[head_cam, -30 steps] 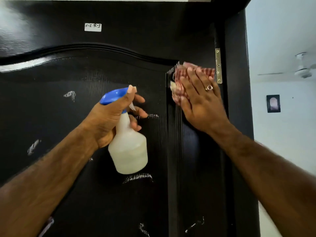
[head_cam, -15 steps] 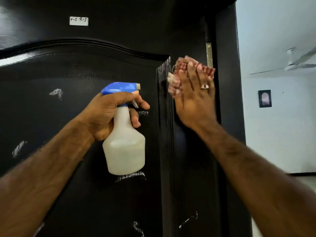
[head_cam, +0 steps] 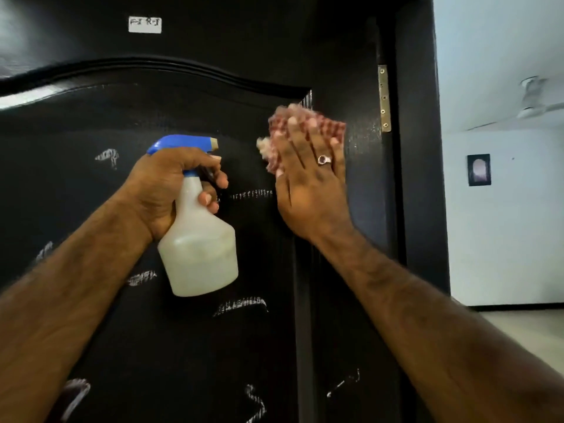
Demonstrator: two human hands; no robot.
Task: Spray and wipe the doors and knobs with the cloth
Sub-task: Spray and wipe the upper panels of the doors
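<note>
A black panelled door (head_cam: 128,123) fills the view, marked with several white chalk-like smudges. My left hand (head_cam: 164,190) grips the neck of a translucent spray bottle (head_cam: 198,254) with a blue trigger head, nozzle pointing right. My right hand (head_cam: 311,184), wearing a ring, presses a red-and-white checked cloth (head_cam: 305,123) flat against the door at the panel's upper right corner, fingers straight. No knob is in view.
A brass hinge (head_cam: 384,97) sits on the door's right edge beside the black frame (head_cam: 418,148). A small white label (head_cam: 144,25) is stuck near the top. Beyond the frame lie a white wall with a small dark picture (head_cam: 479,170) and a ceiling fan (head_cam: 537,99).
My right hand with the cloth has slid left across the door's raised edge onto the panel corner. The spray bottle hand stays in much the same place.
</note>
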